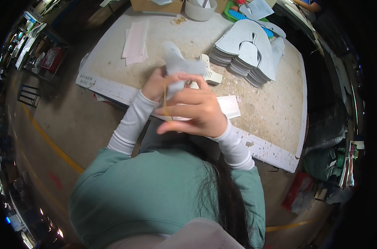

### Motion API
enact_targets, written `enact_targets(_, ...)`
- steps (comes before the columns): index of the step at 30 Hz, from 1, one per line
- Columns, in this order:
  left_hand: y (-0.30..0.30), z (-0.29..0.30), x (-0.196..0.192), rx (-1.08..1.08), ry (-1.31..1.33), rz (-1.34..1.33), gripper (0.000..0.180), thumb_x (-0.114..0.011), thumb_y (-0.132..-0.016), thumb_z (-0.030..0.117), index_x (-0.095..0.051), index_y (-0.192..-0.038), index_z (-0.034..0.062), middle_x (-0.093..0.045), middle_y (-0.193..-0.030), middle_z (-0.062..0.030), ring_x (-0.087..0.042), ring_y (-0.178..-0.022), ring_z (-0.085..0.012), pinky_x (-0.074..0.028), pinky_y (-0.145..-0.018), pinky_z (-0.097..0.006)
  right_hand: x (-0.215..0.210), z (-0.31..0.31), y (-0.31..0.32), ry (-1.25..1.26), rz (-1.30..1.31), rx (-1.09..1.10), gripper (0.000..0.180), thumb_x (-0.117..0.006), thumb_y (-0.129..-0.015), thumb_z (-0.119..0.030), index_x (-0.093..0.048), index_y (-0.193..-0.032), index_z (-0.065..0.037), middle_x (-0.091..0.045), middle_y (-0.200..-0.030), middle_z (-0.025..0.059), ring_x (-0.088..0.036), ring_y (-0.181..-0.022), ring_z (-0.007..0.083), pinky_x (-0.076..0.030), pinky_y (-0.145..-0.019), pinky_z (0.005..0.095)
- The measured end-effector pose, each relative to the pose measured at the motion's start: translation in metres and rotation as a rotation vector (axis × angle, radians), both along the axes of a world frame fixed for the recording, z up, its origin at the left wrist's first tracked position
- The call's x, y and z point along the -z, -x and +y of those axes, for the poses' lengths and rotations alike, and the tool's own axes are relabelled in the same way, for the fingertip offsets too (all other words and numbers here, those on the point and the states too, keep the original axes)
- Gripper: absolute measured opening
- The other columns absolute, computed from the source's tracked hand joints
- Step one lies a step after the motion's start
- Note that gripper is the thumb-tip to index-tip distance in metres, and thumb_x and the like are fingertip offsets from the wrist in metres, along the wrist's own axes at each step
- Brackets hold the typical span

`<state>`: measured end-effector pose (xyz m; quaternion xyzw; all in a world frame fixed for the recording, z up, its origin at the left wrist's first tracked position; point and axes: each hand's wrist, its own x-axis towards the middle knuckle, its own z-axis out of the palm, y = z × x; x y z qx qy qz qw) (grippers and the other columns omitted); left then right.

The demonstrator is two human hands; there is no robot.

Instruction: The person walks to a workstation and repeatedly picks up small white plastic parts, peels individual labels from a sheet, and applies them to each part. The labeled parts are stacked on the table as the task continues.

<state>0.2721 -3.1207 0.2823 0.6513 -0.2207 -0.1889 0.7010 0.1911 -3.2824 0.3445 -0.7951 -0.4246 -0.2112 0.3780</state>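
Both my hands are raised over the near edge of a worn beige worktable (275,103). My left hand (154,84) grips the lower part of a bundle of grey cut fabric pieces (177,65). My right hand (195,108) closes over the bundle's front, and a thin tan rubber band (165,103) runs along its fingers. A white perforated piece (209,71) lies just behind the bundle on the table.
A fanned stack of grey shoe-shaped cut pieces (248,52) sits at the table's back right. Pink-white sheets (136,41) lie back left, another sheet (230,106) beside my right hand. A white tub (200,10), a cardboard box (155,6) and a green tray (234,14) line the far edge.
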Motion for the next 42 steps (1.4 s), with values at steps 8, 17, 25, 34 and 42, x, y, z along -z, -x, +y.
enact_targets(8,-0.02,0.025,0.017,0.181,0.666,0.453,0.071,-0.056,-0.091,0.052,-0.04,-0.135,-0.0012,-0.06,-0.112,-0.0218,-0.065,-0.096,-0.0294,-0.058,-0.076,-0.039,0.046,-0.068,-0.023,-1.608,0.736,-0.091,0.074,-0.051,-0.086,-0.066,-0.054,-0.131,-0.007,-0.057,-0.129,0.009,-0.051,-0.123,0.0246,-0.04,-0.104,0.0418)
enact_targets(17,0.012,-0.009,0.022,0.157,0.221,0.055,0.036,-0.063,-0.09,0.02,-0.053,-0.119,0.0012,-0.063,-0.106,-0.0076,-0.063,-0.091,-0.0179,-0.052,-0.078,-0.03,-0.001,-0.022,-0.023,-0.079,0.008,0.429,0.054,-0.084,-0.062,-0.037,-0.068,-0.106,-0.009,-0.061,-0.1,0.0036,-0.059,-0.097,0.023,-0.044,-0.085,0.0332)
enact_targets(25,-0.021,0.007,0.023,0.606,0.897,0.814,0.047,-0.042,-0.096,0.037,-0.051,-0.128,0.0047,-0.06,-0.114,-0.02,-0.056,-0.112,-0.0368,-0.049,-0.093,-0.047,0.024,-0.013,-0.003,-0.302,0.495,0.19,0.025,-0.079,-0.076,-0.024,-0.067,-0.066,-0.005,-0.057,-0.059,-0.0002,-0.055,-0.052,0.0118,-0.041,-0.051,0.0254)
enact_targets(34,-0.027,0.045,0.001,0.386,1.157,1.294,0.066,-0.057,-0.09,0.042,-0.035,-0.138,0.002,-0.049,-0.126,-0.0228,-0.022,-0.139,-0.0381,-0.06,-0.078,-0.052,0.036,-0.098,0.025,-0.193,1.246,-0.003,0.025,-0.071,-0.085,-0.017,-0.067,-0.066,-0.002,-0.061,-0.051,0.0014,-0.056,-0.043,0.0075,-0.041,-0.043,0.0218)
enact_targets(42,-0.002,0.032,0.008,0.704,0.965,0.639,0.076,-0.047,-0.092,0.045,-0.028,-0.138,-0.012,-0.052,-0.123,-0.0321,-0.058,-0.11,-0.036,-0.059,-0.071,-0.039,0.095,-0.048,-0.008,-1.906,0.943,-0.891,0.06,-0.041,-0.095,-0.059,-0.056,-0.129,-0.012,-0.063,-0.12,0.0048,-0.058,-0.113,0.0169,-0.047,-0.088,0.0298)
